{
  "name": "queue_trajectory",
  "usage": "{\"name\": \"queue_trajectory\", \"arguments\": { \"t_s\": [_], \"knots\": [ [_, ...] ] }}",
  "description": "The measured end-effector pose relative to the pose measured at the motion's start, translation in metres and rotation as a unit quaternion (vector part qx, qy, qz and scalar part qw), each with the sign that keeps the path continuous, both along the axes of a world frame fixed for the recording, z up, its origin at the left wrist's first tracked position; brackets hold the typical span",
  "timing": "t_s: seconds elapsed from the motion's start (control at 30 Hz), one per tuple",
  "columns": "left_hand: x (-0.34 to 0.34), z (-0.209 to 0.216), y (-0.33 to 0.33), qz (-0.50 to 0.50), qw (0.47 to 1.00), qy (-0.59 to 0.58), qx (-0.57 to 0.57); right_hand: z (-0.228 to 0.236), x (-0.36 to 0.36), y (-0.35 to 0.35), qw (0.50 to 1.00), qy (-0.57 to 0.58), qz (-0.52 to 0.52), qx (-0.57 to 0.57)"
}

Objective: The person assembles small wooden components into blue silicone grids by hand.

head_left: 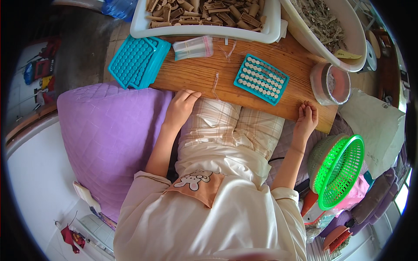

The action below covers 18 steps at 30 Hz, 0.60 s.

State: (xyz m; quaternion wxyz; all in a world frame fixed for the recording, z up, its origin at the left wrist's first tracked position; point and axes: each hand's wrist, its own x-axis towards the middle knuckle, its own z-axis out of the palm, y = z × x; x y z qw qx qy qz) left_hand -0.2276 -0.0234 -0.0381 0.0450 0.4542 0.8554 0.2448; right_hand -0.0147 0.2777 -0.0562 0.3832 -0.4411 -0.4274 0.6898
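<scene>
At the table's near edge, my left hand has its fingers drawn together. Whatever might be between its fingertips cannot be made out. My right hand is curled in a pinch by the table's right corner, and anything inside it is hidden too. Between the hands, farther in on the wooden table, lies a teal tray with rows of small round holes showing pale, round ends. Beyond my left hand, at the table's left end, sits a larger teal rack covered in round knobs, with a flat teal piece on top.
A clear plastic packet and thin clear strips lie on the table. At the back are a white bin of brown half-tubes and a pale tub of dried greyish pieces. A round container and green basket stand right.
</scene>
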Motion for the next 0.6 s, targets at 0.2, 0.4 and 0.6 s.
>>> {"name": "queue_trajectory", "arguments": {
  "t_s": [0.2, 0.4, 0.6],
  "knots": [
    [0.000, 0.011, 0.021, -0.008, 0.997, -0.017, 0.074, -0.001, 0.000, 0.000, 1.000, -0.011, 0.002, 0.007],
    [0.004, 0.017, 0.053, -0.035, 0.998, -0.005, 0.055, 0.001, -0.001, -0.002, 0.999, -0.032, 0.006, 0.019],
    [0.005, -0.003, 0.046, -0.122, 0.990, 0.046, 0.044, -0.001, -0.001, -0.002, 0.999, -0.029, 0.013, 0.029]
  ]
}}
